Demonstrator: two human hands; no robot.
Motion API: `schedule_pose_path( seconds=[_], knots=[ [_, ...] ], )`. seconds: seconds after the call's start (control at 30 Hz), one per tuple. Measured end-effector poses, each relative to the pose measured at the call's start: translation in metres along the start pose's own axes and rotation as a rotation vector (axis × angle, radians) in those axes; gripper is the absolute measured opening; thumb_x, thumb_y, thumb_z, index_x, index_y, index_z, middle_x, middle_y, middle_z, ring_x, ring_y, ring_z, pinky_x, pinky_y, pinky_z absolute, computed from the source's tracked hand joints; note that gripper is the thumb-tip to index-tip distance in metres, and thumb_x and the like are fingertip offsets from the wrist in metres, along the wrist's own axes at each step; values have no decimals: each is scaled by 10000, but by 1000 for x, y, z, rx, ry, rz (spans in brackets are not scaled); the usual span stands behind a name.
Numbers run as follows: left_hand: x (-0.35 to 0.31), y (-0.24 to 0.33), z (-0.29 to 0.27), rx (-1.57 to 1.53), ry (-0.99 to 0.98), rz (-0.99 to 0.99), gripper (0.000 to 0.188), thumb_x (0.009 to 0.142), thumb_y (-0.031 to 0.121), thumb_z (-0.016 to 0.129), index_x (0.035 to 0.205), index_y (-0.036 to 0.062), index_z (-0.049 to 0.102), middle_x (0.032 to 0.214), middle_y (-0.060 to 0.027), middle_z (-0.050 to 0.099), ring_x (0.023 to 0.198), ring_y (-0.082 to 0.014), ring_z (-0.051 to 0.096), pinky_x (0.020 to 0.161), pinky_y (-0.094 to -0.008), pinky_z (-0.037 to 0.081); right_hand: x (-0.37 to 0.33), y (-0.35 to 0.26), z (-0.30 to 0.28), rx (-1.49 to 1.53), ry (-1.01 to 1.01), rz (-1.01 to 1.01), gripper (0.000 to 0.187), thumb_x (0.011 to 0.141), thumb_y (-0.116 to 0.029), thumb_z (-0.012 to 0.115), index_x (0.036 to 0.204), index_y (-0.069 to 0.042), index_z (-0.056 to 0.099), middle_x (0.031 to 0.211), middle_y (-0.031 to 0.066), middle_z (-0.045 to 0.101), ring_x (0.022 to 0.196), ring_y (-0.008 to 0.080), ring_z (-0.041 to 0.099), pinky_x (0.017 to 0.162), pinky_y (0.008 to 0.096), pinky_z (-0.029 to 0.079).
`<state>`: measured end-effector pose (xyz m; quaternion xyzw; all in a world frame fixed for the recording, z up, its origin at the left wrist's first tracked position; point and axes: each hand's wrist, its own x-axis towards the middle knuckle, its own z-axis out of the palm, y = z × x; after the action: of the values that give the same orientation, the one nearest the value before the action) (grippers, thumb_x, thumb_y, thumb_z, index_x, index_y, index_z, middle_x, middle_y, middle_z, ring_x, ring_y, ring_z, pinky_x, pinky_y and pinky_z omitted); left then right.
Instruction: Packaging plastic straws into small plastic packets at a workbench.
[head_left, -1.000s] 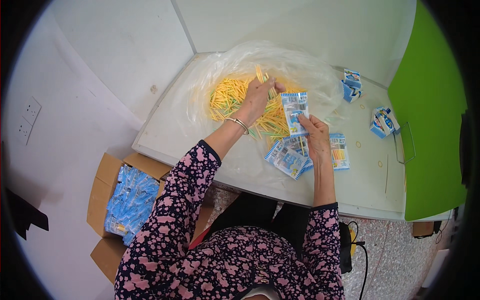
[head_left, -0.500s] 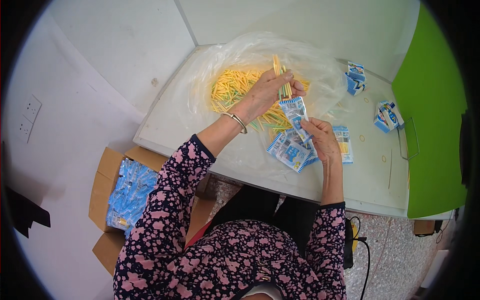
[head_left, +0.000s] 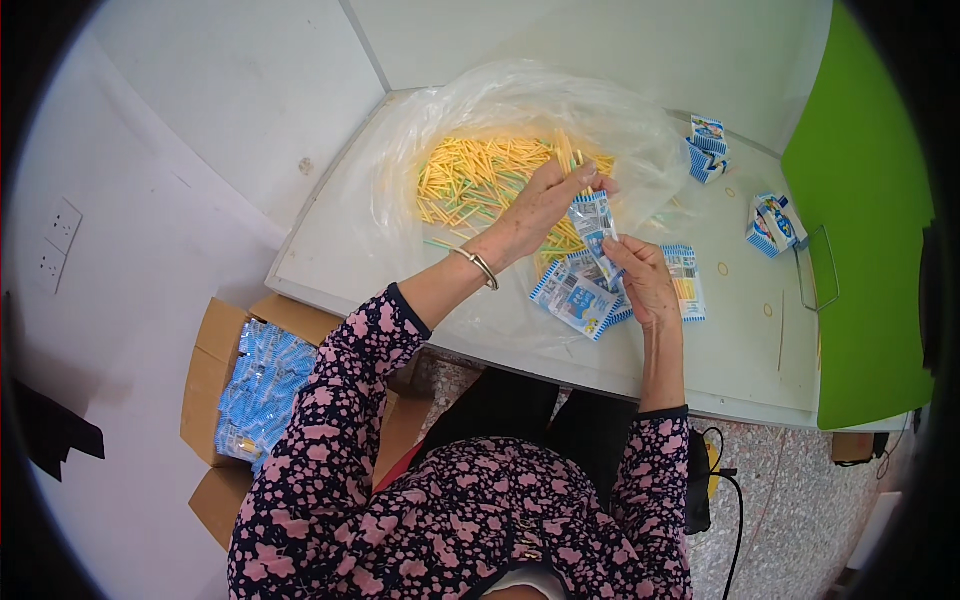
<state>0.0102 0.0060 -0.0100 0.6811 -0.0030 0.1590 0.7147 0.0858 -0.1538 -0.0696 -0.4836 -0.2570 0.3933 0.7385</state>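
Note:
My left hand (head_left: 545, 200) is closed around a small bunch of thin yellow sticks (head_left: 566, 150), whose upper ends stick out past the fingers. Right below it, my right hand (head_left: 645, 278) pinches a small blue-and-white printed packet (head_left: 597, 222). The packet's striped upper end meets the left fingertips; how far the sticks reach into it is hidden. Under the right hand lie more packets (head_left: 578, 303), overlapping on the table, and a filled one (head_left: 688, 285) with yellow sticks showing through. Behind the left hand, a heap of loose yellow and green sticks (head_left: 465, 175) rests on a clear plastic bag (head_left: 390, 190).
Two blue-and-white boxes (head_left: 776, 226) (head_left: 707, 152) stand at the table's right side, near a green panel (head_left: 865, 230). A few rubber bands (head_left: 723, 269) lie on the white table (head_left: 735, 360). Below left, an open cardboard box (head_left: 205, 400) holds many blue packets.
My left hand has shifted slightly right and down against the packet, and the sticks in it now stand out less above the fingers. My right hand keeps its pinch on the packet.

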Motion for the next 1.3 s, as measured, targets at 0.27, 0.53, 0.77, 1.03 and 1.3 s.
schedule_pose_path(
  seconds=[0.27,0.53,0.77,1.03,1.3],
  knots=[
    [-3,-3,-8,141,-52,-95,383,939,332,439,1103,2,543,1081,-85,584,1028,-128,520,893,-270,414,-1,7,-1,-4,24,-43,249,842,-156,608,1018,20,627,880,37,653,787,65,571,732,203,426],
    [-1,10,-13,629,-98,-28,296,919,227,491,1130,23,525,1001,-65,582,957,-108,547,827,-264,459,8,4,4,65,78,-125,267,862,-160,582,1050,28,608,929,38,643,810,69,576,737,213,448],
    [4,5,-18,467,-127,100,297,850,113,579,1123,12,518,961,-53,585,892,-98,562,752,-242,479,8,0,6,70,7,-101,273,861,-142,580,1071,33,591,944,51,639,822,77,582,746,216,459],
    [6,15,-4,526,-111,137,317,778,102,618,1063,23,504,960,-64,586,946,-146,551,811,-269,462,6,-3,3,-90,-12,-28,249,824,-119,610,1026,26,618,909,64,651,809,86,591,745,219,457],
    [10,13,-8,650,-238,144,349,757,118,639,1072,50,504,987,-70,568,969,-153,544,833,-296,443,0,-5,2,-83,-17,-16,238,815,-124,626,1002,22,631,877,66,659,744,91,599,697,217,464]
  ],
)
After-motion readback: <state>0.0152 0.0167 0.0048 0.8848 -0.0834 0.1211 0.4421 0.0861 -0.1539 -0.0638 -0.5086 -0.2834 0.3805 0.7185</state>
